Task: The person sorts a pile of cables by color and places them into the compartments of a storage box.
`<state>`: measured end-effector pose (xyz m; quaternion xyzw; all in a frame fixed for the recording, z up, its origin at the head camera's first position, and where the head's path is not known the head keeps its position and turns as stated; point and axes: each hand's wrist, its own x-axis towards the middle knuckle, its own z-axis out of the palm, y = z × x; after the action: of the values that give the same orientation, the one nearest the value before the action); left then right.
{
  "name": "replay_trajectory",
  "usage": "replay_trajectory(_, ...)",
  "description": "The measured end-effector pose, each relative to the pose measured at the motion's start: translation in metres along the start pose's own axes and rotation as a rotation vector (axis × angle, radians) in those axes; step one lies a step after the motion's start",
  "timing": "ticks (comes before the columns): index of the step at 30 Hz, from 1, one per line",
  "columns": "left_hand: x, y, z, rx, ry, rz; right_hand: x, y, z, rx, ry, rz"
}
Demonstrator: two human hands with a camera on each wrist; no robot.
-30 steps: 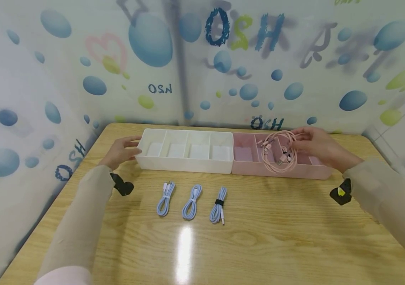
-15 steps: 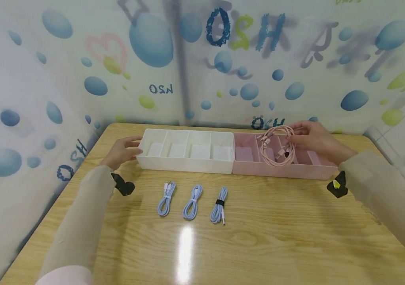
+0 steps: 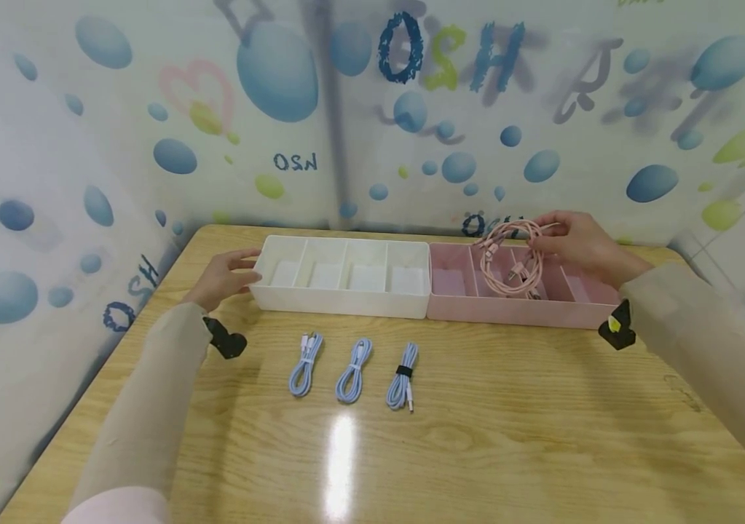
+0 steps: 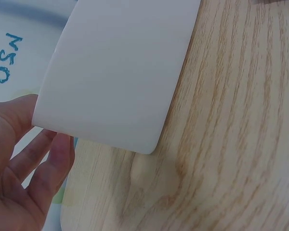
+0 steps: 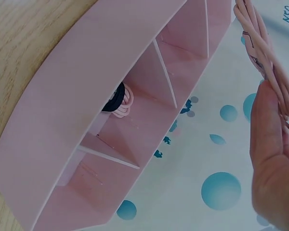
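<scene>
My right hand [image 3: 578, 244] pinches a looped pink cable [image 3: 510, 292] by its right side. The coil hangs above the pink divided box [image 3: 497, 311], its metal plugs dangling inside the loop. In the right wrist view, another pink cable [image 5: 124, 107] with a black strap lies in one compartment of that box. My left hand [image 3: 218, 282] touches the left end of the white divided box [image 3: 339, 303]; in the left wrist view its fingertips rest against the white end wall [image 4: 115, 72]. The two boxes stand end to end.
Three bundled light-blue cables lie in a row on the wooden table [image 3: 542, 437] before the white box: a left one [image 3: 301, 378], a middle one [image 3: 346, 394] and a right one with a black strap [image 3: 404, 371]. A patterned curtain [image 3: 372, 145] hangs close behind the boxes.
My right hand has lifted the pink cable coil upward and slightly back, off the front of the pink box. The left hand and the blue cables have stayed put.
</scene>
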<state>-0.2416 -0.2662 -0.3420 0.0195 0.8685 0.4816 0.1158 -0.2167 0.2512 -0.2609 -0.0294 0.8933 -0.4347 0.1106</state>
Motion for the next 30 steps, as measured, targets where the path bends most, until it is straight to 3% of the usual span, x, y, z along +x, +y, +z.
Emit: replay_trajectory(30, 0.000, -0.001, 0.000, 0.007, 0.011, 0.005, 0.019, 0.015, 0.007, 0.043, 0.021, 0.058)
